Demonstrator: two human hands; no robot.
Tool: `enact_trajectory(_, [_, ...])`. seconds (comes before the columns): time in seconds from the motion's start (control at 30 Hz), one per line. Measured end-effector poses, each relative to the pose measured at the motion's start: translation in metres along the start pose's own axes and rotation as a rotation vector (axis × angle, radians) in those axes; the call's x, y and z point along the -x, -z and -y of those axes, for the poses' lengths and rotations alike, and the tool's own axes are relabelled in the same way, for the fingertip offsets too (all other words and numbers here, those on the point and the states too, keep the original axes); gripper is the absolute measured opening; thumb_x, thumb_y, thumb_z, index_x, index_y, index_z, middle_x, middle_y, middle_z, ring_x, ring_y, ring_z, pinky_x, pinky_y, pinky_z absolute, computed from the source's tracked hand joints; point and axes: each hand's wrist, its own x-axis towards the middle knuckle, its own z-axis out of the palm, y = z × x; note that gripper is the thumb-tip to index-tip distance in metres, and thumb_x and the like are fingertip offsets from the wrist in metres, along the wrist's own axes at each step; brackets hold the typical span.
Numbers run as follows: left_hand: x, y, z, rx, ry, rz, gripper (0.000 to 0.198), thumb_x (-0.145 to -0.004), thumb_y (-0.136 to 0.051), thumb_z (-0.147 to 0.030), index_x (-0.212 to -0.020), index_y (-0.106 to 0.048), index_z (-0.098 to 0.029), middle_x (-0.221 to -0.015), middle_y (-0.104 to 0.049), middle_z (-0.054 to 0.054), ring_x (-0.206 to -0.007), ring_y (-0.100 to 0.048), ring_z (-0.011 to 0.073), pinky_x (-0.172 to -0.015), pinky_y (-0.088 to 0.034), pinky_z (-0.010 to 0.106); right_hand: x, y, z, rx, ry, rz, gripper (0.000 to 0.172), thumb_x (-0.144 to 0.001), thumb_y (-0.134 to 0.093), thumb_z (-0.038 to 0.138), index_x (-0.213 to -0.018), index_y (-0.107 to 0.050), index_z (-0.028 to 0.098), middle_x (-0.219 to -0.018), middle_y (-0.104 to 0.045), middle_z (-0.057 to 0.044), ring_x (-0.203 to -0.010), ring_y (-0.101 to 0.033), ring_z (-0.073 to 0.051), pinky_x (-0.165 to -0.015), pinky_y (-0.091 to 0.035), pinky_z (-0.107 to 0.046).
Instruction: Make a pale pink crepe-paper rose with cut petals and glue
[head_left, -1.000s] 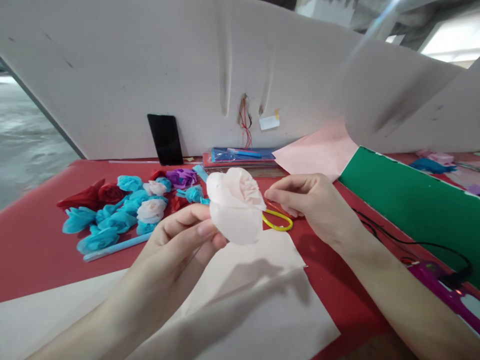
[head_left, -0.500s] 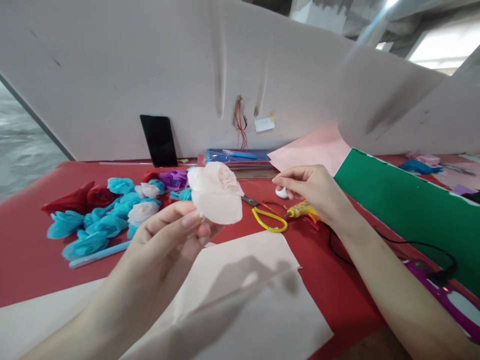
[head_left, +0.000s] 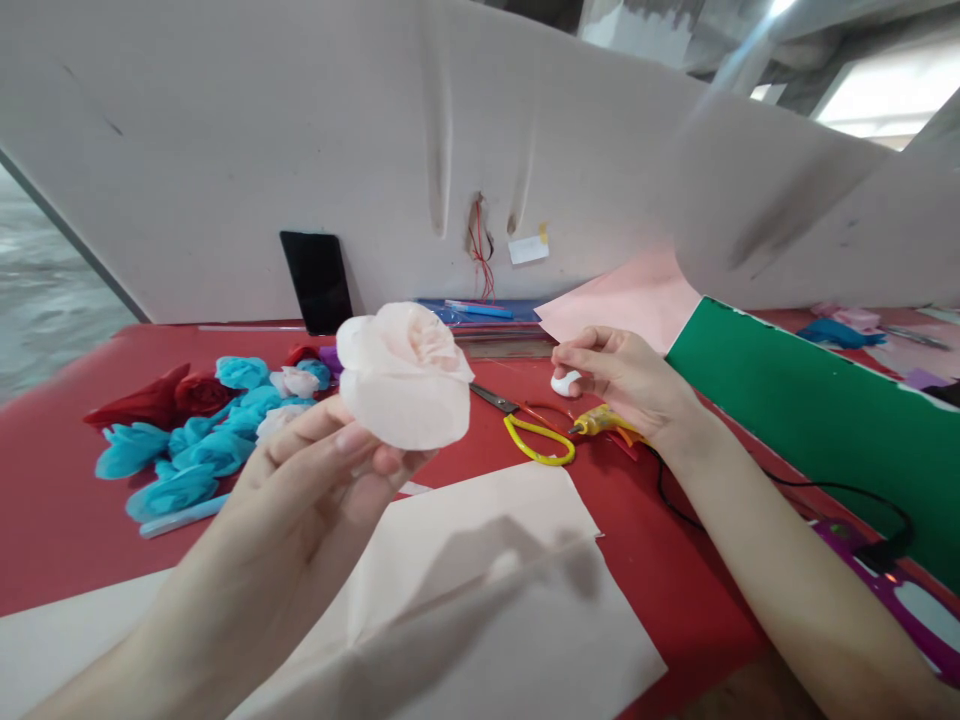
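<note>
My left hand (head_left: 315,480) pinches the base of a pale pink paper rose (head_left: 405,375) and holds it up above the red table (head_left: 60,500). My right hand (head_left: 626,375) is stretched out over the table to the right, its fingers curled around a small white object (head_left: 564,382). Yellow-handled scissors (head_left: 529,430) and a yellow glue gun (head_left: 604,420) lie just below that hand. A pale pink paper sheet (head_left: 480,580) lies under my forearms.
A pile of blue, red, white and purple paper flowers (head_left: 202,425) sits at the left. A black phone (head_left: 316,282) leans on the white board behind. A green sheet (head_left: 810,410), a pink sheet (head_left: 622,295), a black cable (head_left: 825,490) and a purple tool (head_left: 892,590) are at the right.
My left hand has carried the rose to the left and a little higher. My right hand left the rose, reached farther out and closed on the small white object.
</note>
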Motion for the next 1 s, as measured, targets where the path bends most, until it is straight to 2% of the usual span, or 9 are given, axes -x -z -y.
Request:
enact_trajectory(0.17, [0.001,-0.001,0.0,0.009,0.022,-0.022,0.019,-0.038,-0.067,-0.007,-0.046,-0.055,-0.018,-0.05,-0.046,-0.007,-0.055,-0.049,0.0052,-0.062,-0.054,0.014,0.0,-0.003,0.0,-0.07,0.028,0.088,0.028,-0.065,-0.073,0.022,-0.061,-0.046,0.017,-0.094,-0.067,-0.002,-0.07,-0.061,-0.007,-0.048,-0.046,-0.013])
enact_trajectory(0.23, [0.001,-0.002,0.0,0.01,0.009,-0.014,0.02,-0.039,-0.067,-0.005,-0.045,-0.053,-0.018,-0.051,-0.046,-0.007,-0.055,-0.049,0.005,-0.064,-0.054,0.016,0.0,-0.004,0.0,-0.056,0.028,0.136,0.029,-0.068,-0.07,0.026,-0.062,-0.042,0.017,-0.078,-0.065,0.0,-0.057,-0.055,-0.005,-0.043,-0.04,-0.013])
enact_trajectory(0.33, [0.001,-0.002,0.0,0.015,0.011,-0.023,0.021,-0.038,-0.067,-0.005,-0.045,-0.052,-0.018,-0.051,-0.046,-0.007,-0.055,-0.05,0.0055,-0.065,-0.054,0.017,0.0,-0.006,-0.002,0.004,0.077,0.182,0.027,-0.076,-0.061,0.027,-0.065,-0.038,0.019,-0.052,-0.042,0.009,-0.041,-0.034,-0.003,-0.038,-0.029,-0.014])
enact_trajectory(0.43, [0.001,-0.002,0.0,0.029,0.006,-0.032,0.02,-0.038,-0.068,-0.007,-0.049,-0.056,-0.019,-0.051,-0.045,-0.007,-0.055,-0.051,0.0059,-0.062,-0.054,0.015,0.005,-0.007,-0.001,0.103,0.178,0.189,0.017,-0.08,-0.056,0.02,-0.072,-0.042,0.02,-0.053,-0.032,0.01,-0.043,-0.029,-0.004,-0.043,-0.028,-0.017])
enact_trajectory(0.5, [0.001,-0.002,0.001,0.035,-0.018,-0.023,0.02,-0.039,-0.069,-0.008,-0.049,-0.056,-0.019,-0.05,-0.045,-0.007,-0.053,-0.05,0.0058,-0.061,-0.054,0.015,0.01,-0.007,0.002,0.258,0.261,0.234,0.014,-0.075,-0.059,0.01,-0.081,-0.051,0.02,-0.059,-0.035,0.008,-0.05,-0.034,-0.006,-0.049,-0.032,-0.018])
enact_trajectory(0.67, [0.002,-0.003,0.0,0.019,-0.016,0.012,0.02,-0.044,-0.072,-0.011,-0.047,-0.054,-0.019,-0.051,-0.046,-0.006,-0.056,-0.05,0.0063,-0.064,-0.054,0.016,0.023,-0.008,0.006,1.08,0.571,0.46,0.052,-0.074,-0.047,0.0,-0.121,-0.05,0.022,-0.089,-0.046,-0.003,-0.076,-0.047,-0.015,-0.066,-0.041,-0.027])
enact_trajectory(0.73, [0.002,-0.003,-0.001,0.017,-0.014,0.011,0.02,-0.044,-0.073,-0.012,-0.049,-0.055,-0.02,-0.05,-0.045,-0.007,-0.054,-0.049,0.0057,-0.065,-0.054,0.016,0.023,-0.01,0.006,1.16,0.614,0.407,0.042,-0.077,-0.045,0.004,-0.115,-0.056,0.018,-0.089,-0.048,-0.006,-0.079,-0.048,-0.019,-0.07,-0.041,-0.031])
enact_trajectory(0.83, [0.001,-0.004,-0.001,0.011,0.0,-0.011,0.022,-0.041,-0.074,-0.01,-0.049,-0.055,-0.02,-0.05,-0.044,-0.007,-0.056,-0.05,0.0064,-0.064,-0.054,0.014,0.02,-0.013,0.004,1.067,0.595,0.312,0.017,-0.082,-0.048,0.013,-0.08,-0.065,0.016,-0.071,-0.046,-0.003,-0.07,-0.047,-0.018,-0.068,-0.04,-0.032])
enact_trajectory(1.0, [0.002,-0.004,-0.001,0.011,0.025,-0.035,0.024,-0.038,-0.071,-0.007,-0.046,-0.052,-0.02,-0.051,-0.043,-0.007,-0.054,-0.049,0.0056,-0.065,-0.054,0.014,0.016,-0.018,0.003,0.856,0.488,0.265,0.032,-0.093,-0.033,0.022,-0.073,-0.057,0.015,-0.077,-0.058,-0.006,-0.074,-0.058,-0.015,-0.07,-0.047,-0.028])
